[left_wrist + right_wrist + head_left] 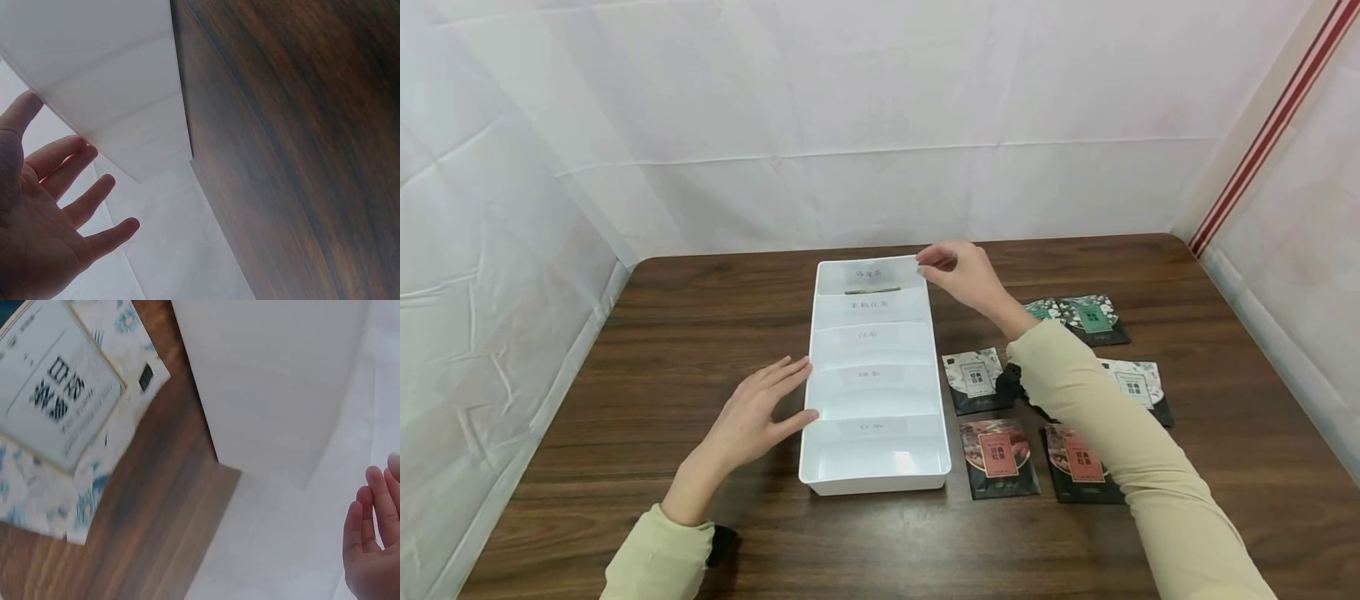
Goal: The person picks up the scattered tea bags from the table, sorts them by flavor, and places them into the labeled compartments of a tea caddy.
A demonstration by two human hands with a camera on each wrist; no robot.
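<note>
A long white divided box (pixel 880 485) stands on the table, its several compartments running front to back, each with a label. In the rearmost compartment shows the thin upper edge of a packet (pixel 872 291). My left hand (pixel 748 417) has its fingers spread and touches the box's left rim with thumb and fingertips. At the box's far right corner is my right hand (pixel 964 271), fingers loosely bent and nothing visible between them. In the right wrist view that hand (pixel 375 537) appears raised beside the box wall, partly cut off.
Right of the box lie tea packets: green ones (pixel 1093 319) at the back, white ones (pixel 973 379) midway, red ones (pixel 1000 458) in front. My right sleeve (pixel 1097 408) covers parts of some. White cloth (pixel 880 192) hangs behind the wooden table (pixel 700 333).
</note>
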